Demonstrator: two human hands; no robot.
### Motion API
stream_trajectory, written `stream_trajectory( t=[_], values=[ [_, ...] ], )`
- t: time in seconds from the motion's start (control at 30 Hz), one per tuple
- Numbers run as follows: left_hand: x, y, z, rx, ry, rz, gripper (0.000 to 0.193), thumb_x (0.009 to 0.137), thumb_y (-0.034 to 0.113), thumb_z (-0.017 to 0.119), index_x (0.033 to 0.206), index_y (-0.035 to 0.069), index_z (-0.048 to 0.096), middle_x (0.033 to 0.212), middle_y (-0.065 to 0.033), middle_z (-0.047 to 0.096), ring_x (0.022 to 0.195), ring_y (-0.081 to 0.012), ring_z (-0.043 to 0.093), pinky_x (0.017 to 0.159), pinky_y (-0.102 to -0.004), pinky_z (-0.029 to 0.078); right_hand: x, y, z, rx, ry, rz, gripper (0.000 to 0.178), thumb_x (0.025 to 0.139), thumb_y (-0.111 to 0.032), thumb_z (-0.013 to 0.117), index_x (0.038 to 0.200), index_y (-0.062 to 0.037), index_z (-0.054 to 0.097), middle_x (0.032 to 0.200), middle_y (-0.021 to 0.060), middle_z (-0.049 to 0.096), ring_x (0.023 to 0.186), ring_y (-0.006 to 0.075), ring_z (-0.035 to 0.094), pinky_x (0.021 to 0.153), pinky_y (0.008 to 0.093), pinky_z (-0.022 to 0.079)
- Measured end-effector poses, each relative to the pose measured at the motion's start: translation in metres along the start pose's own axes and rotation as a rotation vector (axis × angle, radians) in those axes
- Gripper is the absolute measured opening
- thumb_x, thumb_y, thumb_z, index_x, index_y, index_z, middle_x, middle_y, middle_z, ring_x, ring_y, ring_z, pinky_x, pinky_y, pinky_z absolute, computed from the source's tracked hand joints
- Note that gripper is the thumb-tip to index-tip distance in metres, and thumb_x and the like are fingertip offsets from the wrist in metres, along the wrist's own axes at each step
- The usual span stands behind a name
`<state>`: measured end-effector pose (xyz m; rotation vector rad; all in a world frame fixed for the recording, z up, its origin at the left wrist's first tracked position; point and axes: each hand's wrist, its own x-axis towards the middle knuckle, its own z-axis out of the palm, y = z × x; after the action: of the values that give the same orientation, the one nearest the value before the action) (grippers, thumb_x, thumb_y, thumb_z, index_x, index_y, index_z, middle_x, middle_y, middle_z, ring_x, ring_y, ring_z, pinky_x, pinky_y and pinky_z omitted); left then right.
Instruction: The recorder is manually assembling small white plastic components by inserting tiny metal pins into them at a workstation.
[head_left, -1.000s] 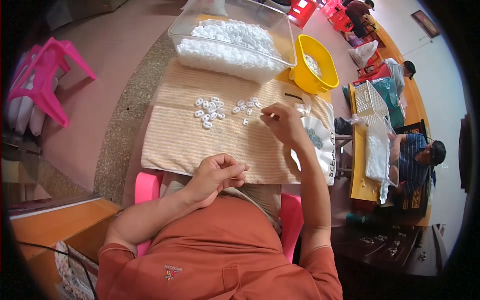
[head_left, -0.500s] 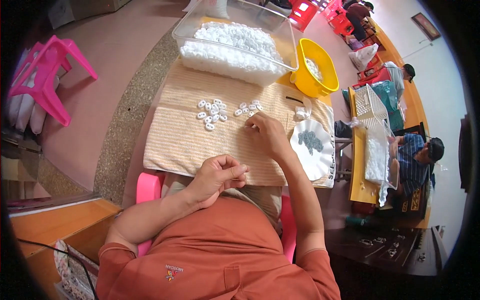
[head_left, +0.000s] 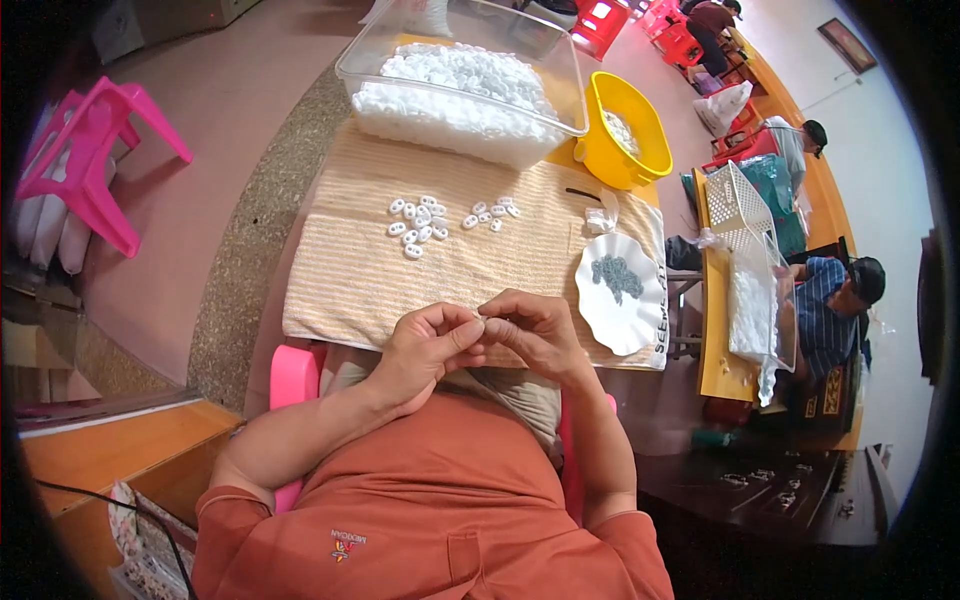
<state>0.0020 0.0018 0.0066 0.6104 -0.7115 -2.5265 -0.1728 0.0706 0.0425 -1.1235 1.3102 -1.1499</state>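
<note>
Close to my body, my left hand and my right hand meet fingertip to fingertip over the towel's near edge. Both are closed in a pinch, and a tiny pale bit shows where they touch; its kind is too small to tell. Beyond them on the striped towel lies a cluster of white oval plastic pieces, each with two dark holes. A smaller group of similar white pieces sits to its right. At the right, a white scalloped plate carries a heap of small grey-green parts.
At the table's far side stand a clear tub full of white pieces and a yellow basin. A crumpled white scrap and a dark strip lie nearby. To the right, a person sits at another table; a pink stool is left.
My right hand has drawn back from the smaller group of white pieces to my left hand, and their fingertips now meet. The left hand has barely moved.
</note>
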Motion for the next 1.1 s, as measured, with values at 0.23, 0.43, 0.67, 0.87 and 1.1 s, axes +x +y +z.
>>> stream_trajectory(
  t=[0.23, 0.43, 0.67, 0.87, 1.1],
  values=[
    [-0.003, 0.003, 0.002, -0.013, -0.1, -0.051, 0.01, 0.091, 0.011, 0.06, 0.099, 0.004, 0.059, 0.09, -0.0041, 0.063, 0.077, -0.0107, 0.062, 0.071, -0.0264, 0.057, -0.006, 0.002, -0.002, 0.161, -0.015, 0.009, 0.014, 0.086, 0.0, 0.064, 0.098, 0.0072, 0.063, 0.088, 0.0105, 0.066, 0.078, 0.0149, 0.066, 0.069, 0.0259, 0.055],
    [-0.003, 0.003, 0.003, 0.074, -0.073, 0.029, 0.016, 0.092, 0.008, 0.058, 0.107, 0.004, 0.054, 0.092, -0.0054, 0.063, 0.077, -0.0115, 0.063, 0.071, -0.027, 0.057, -0.008, -0.001, 0.004, 0.296, 0.021, 0.054, 0.014, 0.086, 0.001, 0.063, 0.098, 0.0079, 0.062, 0.088, 0.0131, 0.067, 0.078, 0.0179, 0.067, 0.07, 0.0287, 0.057],
    [-0.003, 0.004, 0.004, 0.026, -0.09, 0.006, 0.016, 0.092, 0.006, 0.057, 0.107, 0.003, 0.054, 0.095, -0.0069, 0.064, 0.08, -0.0126, 0.064, 0.073, -0.0269, 0.057, -0.008, 0.003, -0.002, 0.287, -0.035, 0.053, 0.013, 0.086, 0.003, 0.062, 0.099, 0.0065, 0.062, 0.094, 0.0118, 0.065, 0.085, 0.0159, 0.065, 0.074, 0.0267, 0.055],
    [-0.003, 0.004, 0.007, -0.043, -0.081, -0.067, 0.015, 0.09, 0.004, 0.058, 0.105, 0.003, 0.054, 0.095, -0.0067, 0.064, 0.079, -0.0142, 0.065, 0.074, -0.0276, 0.058, -0.005, 0.01, -0.005, 0.281, -0.081, -0.001, 0.009, 0.087, 0.0, 0.063, 0.095, 0.0048, 0.062, 0.093, 0.0071, 0.061, 0.084, 0.0124, 0.062, 0.074, 0.024, 0.053],
    [-0.004, 0.007, 0.007, -0.03, -0.112, -0.095, 0.014, 0.09, 0.003, 0.058, 0.102, 0.004, 0.054, 0.092, -0.0071, 0.063, 0.079, -0.0145, 0.065, 0.073, -0.0279, 0.058, -0.007, 0.003, -0.003, 0.355, -0.098, 0.045, 0.009, 0.087, 0.0, 0.062, 0.093, 0.0058, 0.062, 0.093, 0.0093, 0.059, 0.082, 0.0151, 0.062, 0.073, 0.026, 0.053]
  ],
)
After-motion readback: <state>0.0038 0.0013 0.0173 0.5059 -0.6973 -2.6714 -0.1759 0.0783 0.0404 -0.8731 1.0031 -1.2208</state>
